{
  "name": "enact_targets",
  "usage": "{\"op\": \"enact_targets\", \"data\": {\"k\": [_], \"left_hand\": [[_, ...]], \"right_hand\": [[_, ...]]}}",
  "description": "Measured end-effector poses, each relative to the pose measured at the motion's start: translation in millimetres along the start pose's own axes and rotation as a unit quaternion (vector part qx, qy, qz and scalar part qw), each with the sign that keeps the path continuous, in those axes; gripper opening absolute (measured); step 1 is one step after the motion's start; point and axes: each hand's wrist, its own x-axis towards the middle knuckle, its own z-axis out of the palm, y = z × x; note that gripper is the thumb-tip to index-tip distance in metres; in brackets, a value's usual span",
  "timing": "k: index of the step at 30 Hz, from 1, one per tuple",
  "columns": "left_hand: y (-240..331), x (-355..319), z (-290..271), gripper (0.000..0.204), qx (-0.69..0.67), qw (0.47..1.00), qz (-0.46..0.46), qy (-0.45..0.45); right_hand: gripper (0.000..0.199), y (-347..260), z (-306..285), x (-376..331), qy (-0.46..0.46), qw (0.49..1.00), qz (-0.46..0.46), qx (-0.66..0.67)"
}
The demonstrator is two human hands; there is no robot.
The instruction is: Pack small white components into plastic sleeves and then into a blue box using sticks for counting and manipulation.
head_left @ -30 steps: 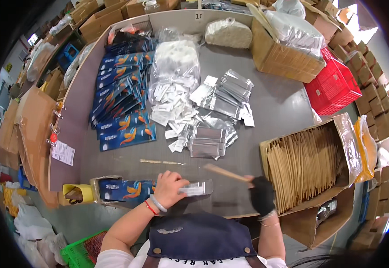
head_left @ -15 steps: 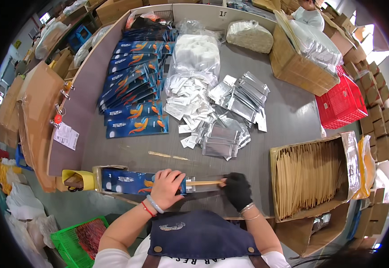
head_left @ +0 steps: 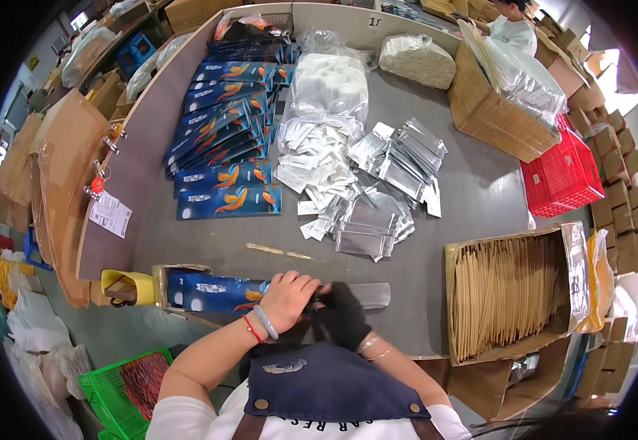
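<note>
Head view: you are bringing both hands together at the near edge of the table [head_left: 187, 249], where a second ago they were working apart. Your left hand [head_left: 289, 297] is curling its fingers down over the blue printed packet [head_left: 212, 292], which is lying flat along that near edge. Your gloved right hand [head_left: 342, 317] is now pressing in against the left, closed around something at the packet's right end. The thin wooden stick you were holding out to the right is no longer showing; by this evidence it is going into the packet. A silver pouch [head_left: 370, 295] is lying just beyond your right hand. Your knuckles are hiding the packet's mouth, so I cannot tell what either hand is actually pinching.
</note>
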Motion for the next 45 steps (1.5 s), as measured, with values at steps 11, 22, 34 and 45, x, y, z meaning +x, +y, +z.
{"op": "enact_targets", "data": {"k": [11, 22, 34, 45], "left_hand": [[-30.8, 8.3, -61.2, 0.025, 0.078, 0.990, 0.035, -0.112], [-24.2, -45.9, 16.0, 0.078, 0.027, 0.952, -0.267, 0.145], [-33.6, -42.5, 15.6, 0.087, -0.045, 0.954, -0.269, 0.127], [-146.4, 68.7, 6.3, 0.055, 0.165, 0.973, -0.108, 0.124]], "right_hand": [[0.061, -40.1, -65.8, 7.8, -0.091, 0.908, -0.024, -0.408], [0.056, -68.0, -74.6, -4.7, -0.065, 0.884, -0.038, -0.461], [0.061, -38.0, -14.4, 12.3, -0.122, 0.905, -0.099, -0.396], [0.045, -36.1, -141.7, -16.2, 0.154, 0.919, -0.052, -0.359]]}}
